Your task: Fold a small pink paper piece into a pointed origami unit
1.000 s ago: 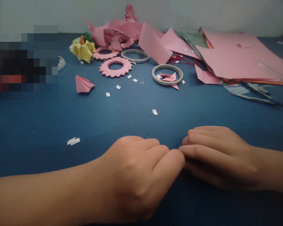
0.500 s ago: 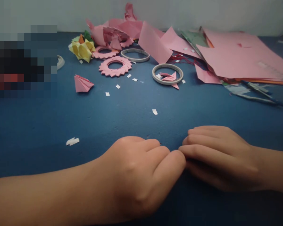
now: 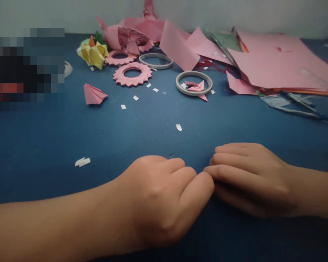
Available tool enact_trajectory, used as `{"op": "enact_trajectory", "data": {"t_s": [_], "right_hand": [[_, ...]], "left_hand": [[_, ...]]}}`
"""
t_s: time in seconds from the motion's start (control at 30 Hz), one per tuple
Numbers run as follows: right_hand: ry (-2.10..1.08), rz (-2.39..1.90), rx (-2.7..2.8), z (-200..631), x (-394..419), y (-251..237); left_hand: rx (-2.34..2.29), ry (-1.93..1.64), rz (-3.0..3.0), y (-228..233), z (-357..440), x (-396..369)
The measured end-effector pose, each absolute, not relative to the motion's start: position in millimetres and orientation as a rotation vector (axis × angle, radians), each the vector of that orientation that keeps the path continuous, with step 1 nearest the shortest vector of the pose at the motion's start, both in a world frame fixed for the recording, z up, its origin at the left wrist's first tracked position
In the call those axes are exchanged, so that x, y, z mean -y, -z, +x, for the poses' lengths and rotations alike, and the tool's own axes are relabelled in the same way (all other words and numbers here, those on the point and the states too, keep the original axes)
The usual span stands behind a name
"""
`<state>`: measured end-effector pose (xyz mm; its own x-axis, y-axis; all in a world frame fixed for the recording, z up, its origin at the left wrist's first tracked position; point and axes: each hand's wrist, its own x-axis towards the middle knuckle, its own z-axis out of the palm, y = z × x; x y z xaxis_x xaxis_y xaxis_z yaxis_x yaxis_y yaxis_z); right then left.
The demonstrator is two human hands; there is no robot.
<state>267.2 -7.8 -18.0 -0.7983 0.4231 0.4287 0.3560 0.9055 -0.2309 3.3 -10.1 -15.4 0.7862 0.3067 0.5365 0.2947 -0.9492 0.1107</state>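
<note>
Both hands are resting on the blue surface [image 3: 142, 131] near its front edge, fingertips touching. The left hand [image 3: 158, 200] and right hand [image 3: 248, 178] are curling loosely; whether either grip is pinching anything, I cannot tell.

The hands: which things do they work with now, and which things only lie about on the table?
In hand:
left hand and right hand, fingertips together on the blue table; anything between them is hidden.

Lying about:
pink ring
tape rolls
pink sheets
yellow model
white scraps
</note>
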Motion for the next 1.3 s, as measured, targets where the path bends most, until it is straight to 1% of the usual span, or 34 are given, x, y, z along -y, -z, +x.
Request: {"op": "enact_trajectory", "data": {"t_s": [0.03, 0.1, 0.2, 0.4, 0.57, 0.7, 1.0, 1.3], "right_hand": [[-0.188, -0.556, 2.588, 267, 8, 18], [-0.176, -0.546, 2.599, 267, 7, 18], [-0.146, -0.531, 2.611, 266, 7, 17], [-0.105, -0.493, 2.616, 266, 5, 17], [-0.097, -0.507, 2.570, 266, 5, 20], [-0.105, -0.503, 2.602, 266, 5, 20], [-0.119, -0.508, 2.575, 267, 7, 18], [-0.222, -0.550, 2.552, 270, 9, 19]], "left_hand": [[-0.550, -0.971, 2.926, 17, 4, 11], [-0.569, -0.998, 2.918, 17, 4, 10], [-0.443, -0.782, 2.968, 10, 0, 7], [-0.401, -0.708, 3.007, 4, -6, 1], [-0.489, -0.867, 2.997, 11, 0, 4], [-0.401, -0.746, 3.013, 7, -1, 2], [-0.459, -0.772, 2.932, 6, -2, 2], [-0.507, -0.775, 2.888, 6, -6, 5]]}}
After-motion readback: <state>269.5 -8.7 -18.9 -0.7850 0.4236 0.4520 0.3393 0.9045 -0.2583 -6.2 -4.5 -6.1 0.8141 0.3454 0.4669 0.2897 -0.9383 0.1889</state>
